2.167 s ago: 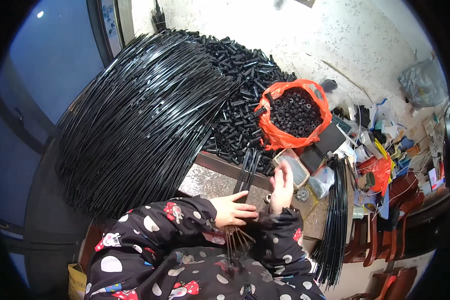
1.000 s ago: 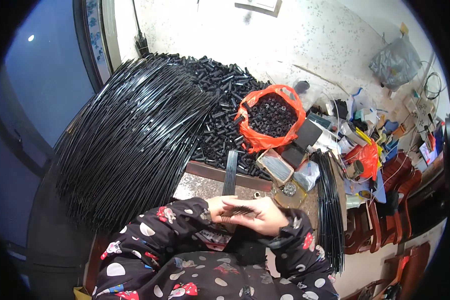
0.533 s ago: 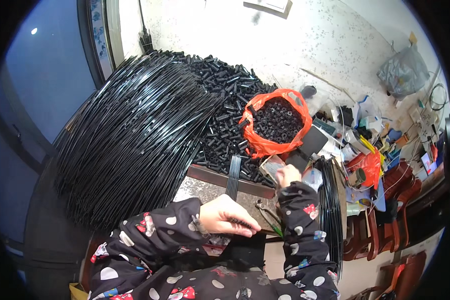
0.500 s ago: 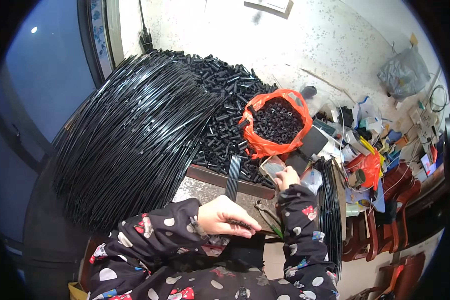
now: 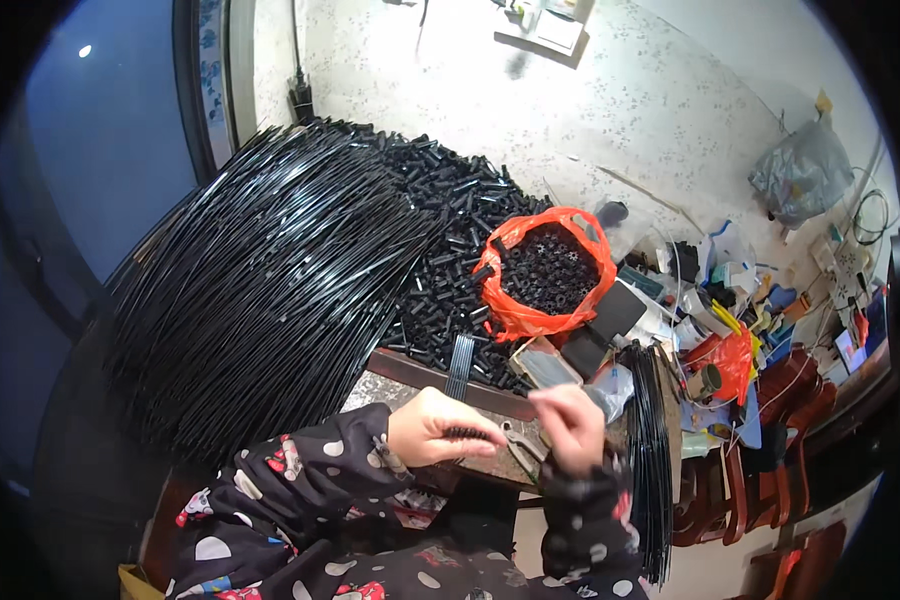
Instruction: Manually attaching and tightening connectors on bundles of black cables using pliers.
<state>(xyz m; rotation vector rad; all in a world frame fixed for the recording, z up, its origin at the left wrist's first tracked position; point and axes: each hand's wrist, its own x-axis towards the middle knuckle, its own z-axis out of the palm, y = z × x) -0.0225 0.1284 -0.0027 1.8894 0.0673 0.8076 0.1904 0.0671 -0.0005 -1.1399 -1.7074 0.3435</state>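
Since the earlier frame, the right hand [image 5: 573, 428] has moved from the shallow box [image 5: 523, 364] toward the left hand [image 5: 432, 425]. Left fingers clamp thin black rods [image 5: 459, 368], dark ends showing beside the thumb, above the speckled surface [image 5: 378, 392]. Right fingers curl, blurred; whether they hold anything cannot be told.

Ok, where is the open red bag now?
The open red bag is right of centre in the head view, right of the black tubes and beyond the right hand.
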